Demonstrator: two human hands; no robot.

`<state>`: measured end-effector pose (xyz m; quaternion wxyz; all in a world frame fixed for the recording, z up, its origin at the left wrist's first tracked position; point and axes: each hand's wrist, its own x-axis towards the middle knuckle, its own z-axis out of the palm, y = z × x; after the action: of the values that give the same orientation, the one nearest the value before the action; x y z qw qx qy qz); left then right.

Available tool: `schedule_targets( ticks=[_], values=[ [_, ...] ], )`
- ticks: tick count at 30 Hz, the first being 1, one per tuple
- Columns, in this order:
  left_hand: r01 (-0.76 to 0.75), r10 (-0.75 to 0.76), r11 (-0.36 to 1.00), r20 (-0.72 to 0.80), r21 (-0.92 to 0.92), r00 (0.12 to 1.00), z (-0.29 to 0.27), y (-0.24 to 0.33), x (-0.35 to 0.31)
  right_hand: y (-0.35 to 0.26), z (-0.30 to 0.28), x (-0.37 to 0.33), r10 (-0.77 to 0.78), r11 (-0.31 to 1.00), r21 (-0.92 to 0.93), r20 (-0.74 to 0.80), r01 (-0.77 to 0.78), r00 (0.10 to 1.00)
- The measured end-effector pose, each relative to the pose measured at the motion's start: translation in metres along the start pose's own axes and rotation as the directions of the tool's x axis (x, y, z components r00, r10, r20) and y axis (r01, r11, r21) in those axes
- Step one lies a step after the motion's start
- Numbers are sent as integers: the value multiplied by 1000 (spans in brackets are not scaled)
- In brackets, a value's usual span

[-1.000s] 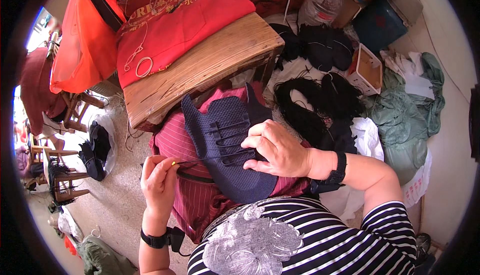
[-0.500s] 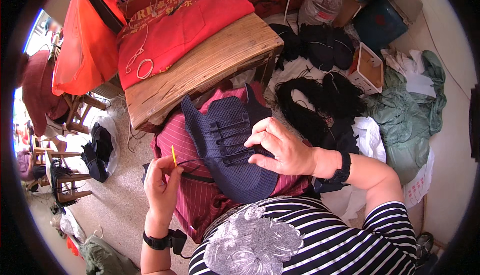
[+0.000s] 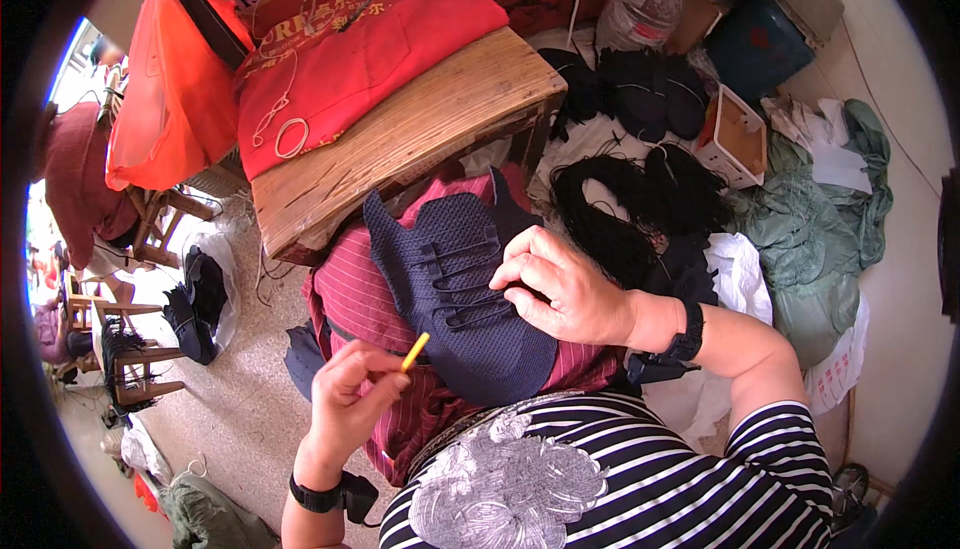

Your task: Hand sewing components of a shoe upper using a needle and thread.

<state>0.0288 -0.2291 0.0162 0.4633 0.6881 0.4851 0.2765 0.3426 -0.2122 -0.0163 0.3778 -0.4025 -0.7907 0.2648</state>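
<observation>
A navy knitted shoe upper (image 3: 480, 349) lies flat across my lap, tongue end toward me. Dark lace (image 3: 458, 287) crosses its middle in several rows. My left hand (image 3: 352, 389), closed in a pinch, holds a short, thin yellow stick-like tool (image 3: 415, 351) just off the upper's lower left edge. Whether a hook or lace end is on the tool, I cannot make out. My right hand (image 3: 565, 289) is over the upper's right side, by the lace rows, with thumb and fingers curled together. What its fingertips grip, if anything, is hidden.
A wooden bench (image 3: 470, 79) with a red cloth bag (image 3: 370, 39) stands ahead. At right lie black laces (image 3: 600, 209), dark shoe parts (image 3: 655, 89), a white basket (image 3: 735, 139) and green sacking (image 3: 810, 229). Wooden stools (image 3: 140, 359) stand at left.
My left hand has moved right and down with the yellow tool, which now tilts. The lace stretched toward that hand no longer shows. My right fingers have curled in more.
</observation>
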Motion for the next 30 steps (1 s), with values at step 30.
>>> schedule_targets(
  ticks=[30],
  values=[
    [70,789,391,373,-918,489,-17,109,18,-39,-35,5,472,768,161,512,-620,718]
  ],
)
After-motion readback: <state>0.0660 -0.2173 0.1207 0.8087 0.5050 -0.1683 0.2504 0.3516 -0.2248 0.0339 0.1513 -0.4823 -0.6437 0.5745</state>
